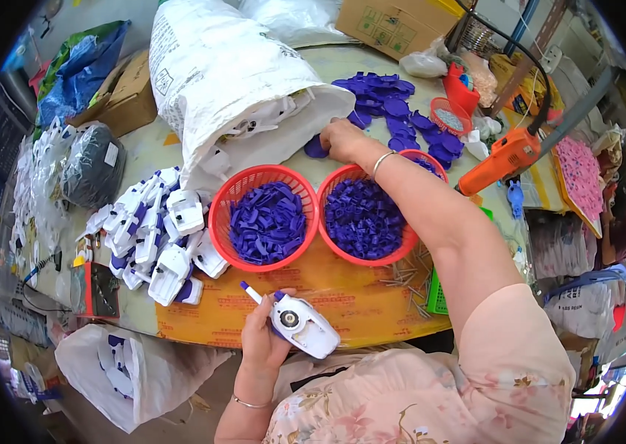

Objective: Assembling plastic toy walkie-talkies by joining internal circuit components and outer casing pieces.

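In my left hand (263,337) is a white plastic toy walkie-talkie housing (305,325) with a purple-tipped antenna and a round dark part in its face; I hold it over the table's front edge. My right hand (345,140) reaches far across, beside the mouth of a big white sack (217,81). Its fingers are bent downward next to a flat purple piece (316,147); whether they grip it is hidden. More flat purple pieces (396,108) lie spread beyond that hand. Beneath my right forearm stands a red basket of small purple parts (365,218).
Another red basket of purple clips (267,222) stands left of it. Several white housings (154,229) are piled at the left. An orange electric screwdriver (502,161) hangs at the right. Loose screws (411,280) lie by a green basket (437,296). An open white bag (124,370) stands below the table edge.
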The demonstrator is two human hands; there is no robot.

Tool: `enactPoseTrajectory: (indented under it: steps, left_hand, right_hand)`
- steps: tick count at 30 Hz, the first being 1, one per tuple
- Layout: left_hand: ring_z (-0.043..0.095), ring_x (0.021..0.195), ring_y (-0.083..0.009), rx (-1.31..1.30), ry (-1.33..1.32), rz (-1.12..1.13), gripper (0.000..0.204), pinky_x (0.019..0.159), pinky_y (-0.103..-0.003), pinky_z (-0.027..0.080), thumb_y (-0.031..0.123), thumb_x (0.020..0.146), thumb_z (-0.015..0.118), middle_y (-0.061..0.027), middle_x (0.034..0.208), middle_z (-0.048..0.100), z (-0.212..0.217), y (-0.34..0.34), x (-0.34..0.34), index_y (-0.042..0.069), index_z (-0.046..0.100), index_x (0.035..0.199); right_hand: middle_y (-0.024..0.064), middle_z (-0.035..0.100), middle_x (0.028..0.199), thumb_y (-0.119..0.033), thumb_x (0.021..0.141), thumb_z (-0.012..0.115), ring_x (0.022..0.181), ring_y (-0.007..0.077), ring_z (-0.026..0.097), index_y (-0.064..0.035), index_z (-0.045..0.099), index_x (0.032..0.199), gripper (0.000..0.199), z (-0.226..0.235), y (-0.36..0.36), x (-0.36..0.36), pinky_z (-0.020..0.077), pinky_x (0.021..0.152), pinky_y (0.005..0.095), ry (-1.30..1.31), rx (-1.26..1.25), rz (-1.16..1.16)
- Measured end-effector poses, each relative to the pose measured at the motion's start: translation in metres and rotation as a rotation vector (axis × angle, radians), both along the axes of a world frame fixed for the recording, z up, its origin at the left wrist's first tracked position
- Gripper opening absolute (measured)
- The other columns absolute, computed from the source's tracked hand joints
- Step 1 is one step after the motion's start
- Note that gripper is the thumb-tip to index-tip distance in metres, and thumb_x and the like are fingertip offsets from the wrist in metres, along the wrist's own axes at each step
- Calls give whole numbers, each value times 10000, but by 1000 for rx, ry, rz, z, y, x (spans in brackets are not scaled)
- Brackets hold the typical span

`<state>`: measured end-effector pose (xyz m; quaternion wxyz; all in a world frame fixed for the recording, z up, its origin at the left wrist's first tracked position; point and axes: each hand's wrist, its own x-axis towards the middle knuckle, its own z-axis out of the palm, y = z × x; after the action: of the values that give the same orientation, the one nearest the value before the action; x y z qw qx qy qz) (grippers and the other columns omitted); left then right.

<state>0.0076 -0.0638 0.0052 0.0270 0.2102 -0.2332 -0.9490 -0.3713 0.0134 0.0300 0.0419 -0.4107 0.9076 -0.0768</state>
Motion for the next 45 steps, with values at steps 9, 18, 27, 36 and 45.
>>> enactPoseTrajectory:
  steps: [9, 18, 27, 36, 45]
  left_hand:
    - [570, 1058, -312, 76, 144, 42, 358, 944, -443, 441, 297, 984, 353, -211, 1144, 581, 5, -2, -10, 11, 524, 1113]
    - [558, 1046, -196, 107, 137, 53, 347, 910, -384, 444, 293, 980, 376, -64, 1120, 582, 11, 25, -16, 47, 505, 1188]
    - [567, 985, -178, 19, 88, 87, 262, 869, -361, 468, 250, 970, 411, -65, 1059, 581, 17, 43, -17, 66, 518, 1123]
    - [572, 967, -169, -140, 154, 71, 275, 852, -336, 467, 259, 979, 399, -83, 1068, 582, 18, 52, -17, 50, 503, 1126]
    - [562, 963, -154, -262, 151, 105, 301, 868, -316, 458, 256, 981, 413, -79, 1056, 567, 20, 63, -12, 14, 490, 1142]
  right_hand:
    - [225, 619, 739, -156, 864, 482, 690, 404, 622, 52, 542, 997, 254, 82, 34, 91, 508, 658, 446, 201, -521, 93]
    - [84, 599, 1000, -57, 888, 504, 933, 168, 572, 23, 547, 1138, 266, 41, 91, 263, 446, 853, 284, -840, -846, 117]
    - [214, 438, 1146, -282, 713, 736, 1026, 370, 461, 64, 406, 1250, 720, 27, 114, 283, 394, 891, 437, -157, -599, 383]
    - [187, 512, 1142, -311, 750, 705, 1019, 347, 500, 41, 443, 1229, 651, 20, 123, 283, 395, 870, 429, -27, -696, 350]
    - [176, 509, 1131, -317, 729, 723, 1008, 349, 497, 5, 480, 1212, 630, 7, 125, 292, 379, 880, 433, -54, -727, 283]
